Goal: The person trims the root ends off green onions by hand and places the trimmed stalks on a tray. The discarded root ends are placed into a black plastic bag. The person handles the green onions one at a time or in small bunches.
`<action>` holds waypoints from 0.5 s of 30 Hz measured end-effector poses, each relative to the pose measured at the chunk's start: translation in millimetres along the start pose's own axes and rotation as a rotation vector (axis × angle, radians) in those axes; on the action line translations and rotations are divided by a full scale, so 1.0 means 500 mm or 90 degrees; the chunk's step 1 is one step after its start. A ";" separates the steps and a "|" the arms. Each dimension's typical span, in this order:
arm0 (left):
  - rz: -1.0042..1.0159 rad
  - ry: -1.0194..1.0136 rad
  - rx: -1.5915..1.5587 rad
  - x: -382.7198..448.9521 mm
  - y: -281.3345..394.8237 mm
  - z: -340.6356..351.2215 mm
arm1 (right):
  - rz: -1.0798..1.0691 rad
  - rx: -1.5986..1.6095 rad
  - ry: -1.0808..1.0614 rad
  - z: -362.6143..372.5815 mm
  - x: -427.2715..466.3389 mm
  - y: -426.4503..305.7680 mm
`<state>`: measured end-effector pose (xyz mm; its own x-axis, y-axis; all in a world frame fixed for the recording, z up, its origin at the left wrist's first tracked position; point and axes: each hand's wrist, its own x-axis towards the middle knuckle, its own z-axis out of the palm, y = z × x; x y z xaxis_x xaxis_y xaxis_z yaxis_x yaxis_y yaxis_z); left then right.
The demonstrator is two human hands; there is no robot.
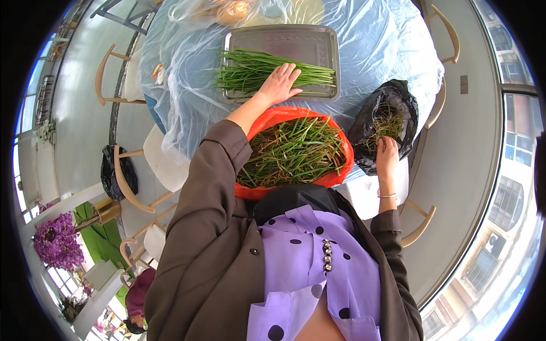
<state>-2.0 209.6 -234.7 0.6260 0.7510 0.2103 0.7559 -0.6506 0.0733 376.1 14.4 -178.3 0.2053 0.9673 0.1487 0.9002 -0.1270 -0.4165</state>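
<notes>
A bundle of green garlic chives [256, 70] lies across a rectangular metal tray [281, 38], its left ends passing over the tray's rim. My left hand [279, 84] rests palm down on the bundle, its fingers somewhat apart. In front of my body a red plastic bag [347, 147] stands wide, filled with a tangle of chives [294, 149], green mixed with brown withered leaves. To its right is a black plastic bag [364, 123] holding dry trimmings [388, 121]. My right hand [387, 155] is at that bag's near side, fingertips drawn together against the trimmings; whether they pinch any is hidden.
Thin clear plastic sheeting [375, 38] covers the round table. A bagged round item [233, 12] sits at the far edge. Wooden-armed chairs [164, 157] surround the table. Another black bag [115, 172] hangs at a chair on the left. A person [140, 294] is at lower left.
</notes>
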 end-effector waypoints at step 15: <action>-0.113 0.045 -0.412 -0.253 0.190 -0.295 | 0.037 0.233 -0.143 -0.060 0.023 -0.171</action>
<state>-37.8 36.3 -110.3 0.4729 0.8575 0.2027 0.5651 -0.4717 0.6769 313.1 29.7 -114.2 0.1266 0.9897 -0.0670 0.6853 -0.1361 -0.7154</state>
